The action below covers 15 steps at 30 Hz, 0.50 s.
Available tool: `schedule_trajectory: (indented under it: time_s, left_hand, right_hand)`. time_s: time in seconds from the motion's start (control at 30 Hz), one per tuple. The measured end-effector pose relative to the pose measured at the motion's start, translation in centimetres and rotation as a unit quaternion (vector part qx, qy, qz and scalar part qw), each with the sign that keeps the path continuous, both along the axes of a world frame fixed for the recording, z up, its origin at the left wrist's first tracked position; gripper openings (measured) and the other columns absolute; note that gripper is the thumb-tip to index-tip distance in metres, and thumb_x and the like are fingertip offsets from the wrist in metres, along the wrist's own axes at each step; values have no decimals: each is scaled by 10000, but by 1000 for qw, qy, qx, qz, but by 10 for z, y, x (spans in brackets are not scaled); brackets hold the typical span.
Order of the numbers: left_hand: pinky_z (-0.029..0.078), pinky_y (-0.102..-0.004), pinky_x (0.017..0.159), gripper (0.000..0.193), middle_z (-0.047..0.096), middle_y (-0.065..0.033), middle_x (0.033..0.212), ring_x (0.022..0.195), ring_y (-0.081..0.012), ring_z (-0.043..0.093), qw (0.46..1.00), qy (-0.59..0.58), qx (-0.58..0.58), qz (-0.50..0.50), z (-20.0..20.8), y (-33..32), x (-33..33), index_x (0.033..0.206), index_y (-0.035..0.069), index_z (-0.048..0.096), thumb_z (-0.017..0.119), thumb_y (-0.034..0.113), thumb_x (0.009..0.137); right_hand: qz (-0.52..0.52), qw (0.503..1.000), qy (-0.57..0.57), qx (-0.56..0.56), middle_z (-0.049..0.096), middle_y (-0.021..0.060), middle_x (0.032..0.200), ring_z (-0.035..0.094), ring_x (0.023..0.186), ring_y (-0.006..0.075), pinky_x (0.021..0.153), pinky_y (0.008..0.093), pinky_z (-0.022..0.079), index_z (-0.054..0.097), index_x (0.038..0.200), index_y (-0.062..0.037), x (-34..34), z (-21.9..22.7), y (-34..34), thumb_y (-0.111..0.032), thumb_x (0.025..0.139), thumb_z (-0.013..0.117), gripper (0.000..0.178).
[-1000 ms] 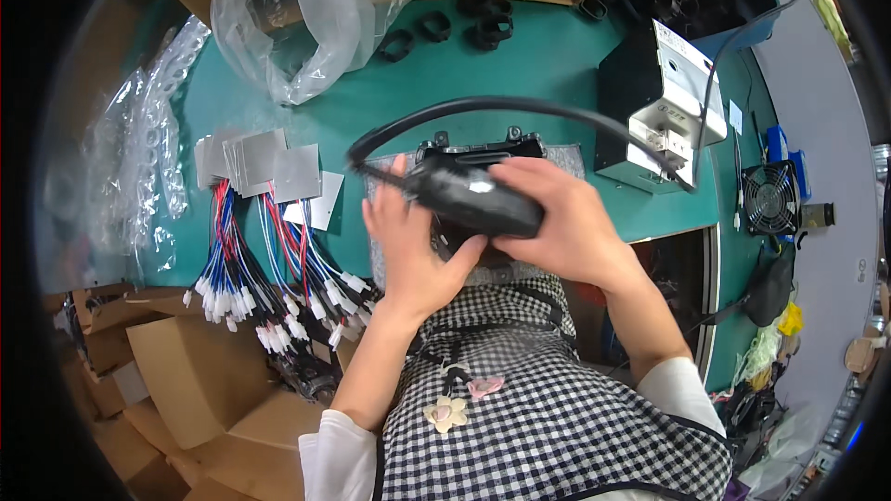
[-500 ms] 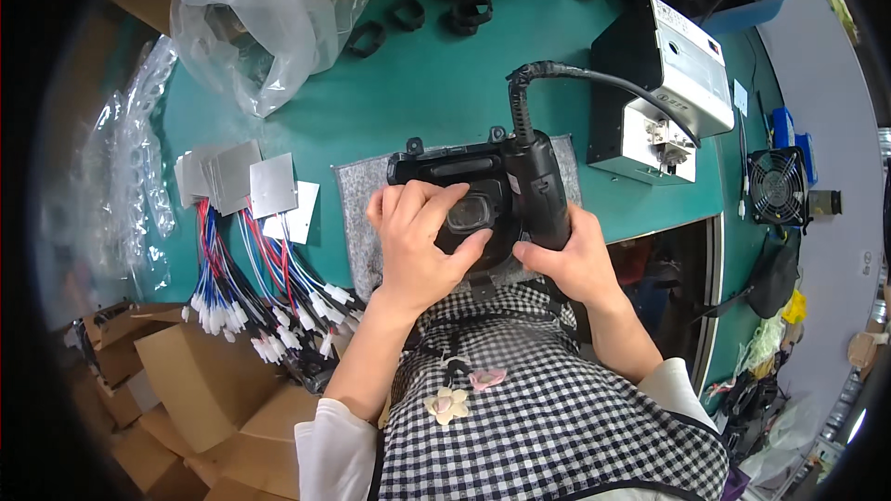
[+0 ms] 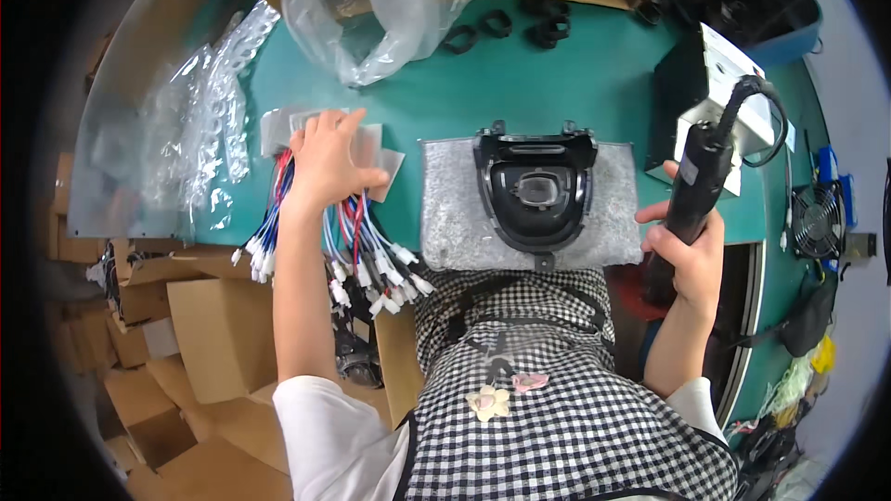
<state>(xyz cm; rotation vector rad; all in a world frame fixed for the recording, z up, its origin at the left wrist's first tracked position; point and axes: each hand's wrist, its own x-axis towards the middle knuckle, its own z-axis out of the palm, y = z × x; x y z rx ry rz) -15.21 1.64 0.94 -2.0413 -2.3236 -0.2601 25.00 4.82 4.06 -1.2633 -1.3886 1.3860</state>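
Note:
My left hand [image 3: 325,160], thumb and fingers apart, is over a group of thin grey square plates [image 3: 366,147]. Red, blue, black and white wires [image 3: 357,223] with white plugs run from the plates toward me. My right hand [image 3: 691,246] is wrapped round a black electric screwdriver [image 3: 698,181], held upright at the right with its cable looping off the top. Between my hands a black plastic housing [image 3: 535,232] with an oval window in its middle lies on a grey felt mat [image 3: 445,195]. Nothing touches the housing but the mat.
A black-and-white box-shaped machine [image 3: 691,83] stands at the right of the green table [image 3: 436,97]. Several black rings [image 3: 497,24] and a clear plastic bag [image 3: 357,19] lie at the back. A fan [image 3: 817,209] sits far right. Cardboard boxes [image 3: 218,334] fill the floor at left.
My left hand has left the housing and moved left over the grey plates. The right hand has lifted the screwdriver off the housing and carried it to the right.

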Motion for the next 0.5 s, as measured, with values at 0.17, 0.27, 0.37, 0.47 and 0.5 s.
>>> schedule_trajectory:
  time_s: [0.17, 0.27, 0.37, 0.47, 0.5]
  left_hand:
    - [395, -431, 882, 696, 588, -120, 1028, 1035, -305, 537, 997, 19, -72, -17, 0, 11, -5, 1130, 54, 591, 791, 323, 521]
    - [444, -343, 823, 622, 593, -103, 931, 937, -233, 582, 977, -181, -47, 97, 21, 2, 16, 1121, 17, 563, 754, 191, 556]
    - [415, -348, 934, 670, 571, -104, 1098, 1065, -202, 544, 950, -279, 136, 30, 32, -3, 20, 1216, 12, 525, 737, 164, 598]
    - [380, -382, 1000, 764, 530, -129, 1237, 1170, -231, 505, 884, -410, 223, 1, 35, -19, 43, 1282, -11, 481, 759, 242, 617]
    - [369, -394, 1012, 801, 514, -134, 1265, 1193, -242, 491, 869, -436, 231, -21, 31, -24, 50, 1296, -22, 467, 769, 277, 618]
  right_hand:
    - [-117, 946, 170, 250, 591, 83, 702, 570, 588, 144, 591, 272, 478, 347, 1332, 83, 26, 24, 12, -79, 720, 676, 714]
    - [-162, 856, 283, 401, 579, 103, 702, 583, 604, 183, 602, 323, 513, 218, 1396, 48, 51, 36, 43, -104, 818, 618, 719]
    - [-204, 839, 232, 448, 592, 86, 676, 588, 588, 163, 633, 298, 510, 219, 1388, 53, 53, 38, 67, -62, 826, 602, 689]
    - [-219, 845, 166, 459, 591, 70, 651, 590, 574, 147, 635, 279, 504, 228, 1355, 79, 55, 26, 80, -52, 806, 615, 685]
    - [-211, 851, 170, 450, 590, 75, 655, 588, 576, 154, 632, 285, 503, 238, 1345, 81, 57, 23, 82, -53, 795, 621, 684]
